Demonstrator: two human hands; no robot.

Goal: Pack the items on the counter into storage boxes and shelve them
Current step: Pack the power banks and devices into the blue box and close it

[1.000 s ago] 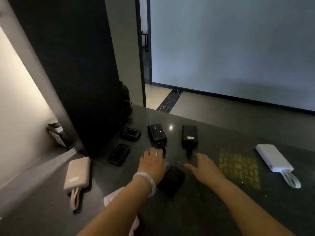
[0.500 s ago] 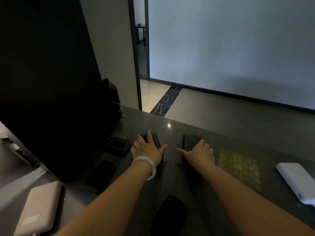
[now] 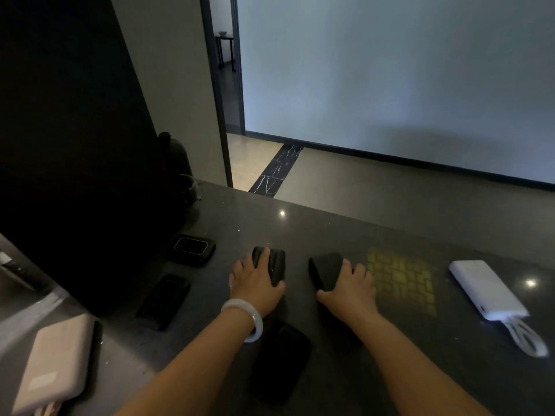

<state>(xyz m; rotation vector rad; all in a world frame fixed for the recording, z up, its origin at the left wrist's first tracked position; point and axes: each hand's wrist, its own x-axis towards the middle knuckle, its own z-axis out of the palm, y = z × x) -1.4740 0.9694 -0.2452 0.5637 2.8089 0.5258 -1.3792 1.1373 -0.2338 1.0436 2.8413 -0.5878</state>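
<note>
The left hand [image 3: 259,283] is gripping a black power bank [image 3: 274,265], with its fingers curling over the far end and its thumb lying along the near right edge. A pale bangle [image 3: 247,319] is sitting on that wrist. The right hand [image 3: 350,285] is grasping a second black power bank [image 3: 326,270], with the thumb under its near edge and the fingers wrapping its right side; this one is tilting, its left side standing up off the dark counter [image 3: 345,229]. The two held units are lying side by side, apart, near the middle of the counter.

Just nearer the person, between the two forearms, a third black power bank [image 3: 280,360] is lying flat. Left of the left hand, a black unit with a small display [image 3: 191,249] is resting near a tall dark panel [image 3: 72,145], and a longer black power bank [image 3: 163,297] is lying nearer the person beside it. At the lower left, a pink power bank [image 3: 57,364] is lying flat, partly cut off by the picture's edge. Right of the right hand, a yellowish grid patch [image 3: 402,283] is showing on the counter surface. Farther right, a white power bank [image 3: 486,288] is lying flat with a white cable [image 3: 524,337] looping from its near end. Behind the panel's edge, a dark kettle-like vessel [image 3: 177,157] is standing at the counter's far left. Beyond the counter, a grey floor is meeting a pale wall, with a doorway [image 3: 225,64] opening at the left.
</note>
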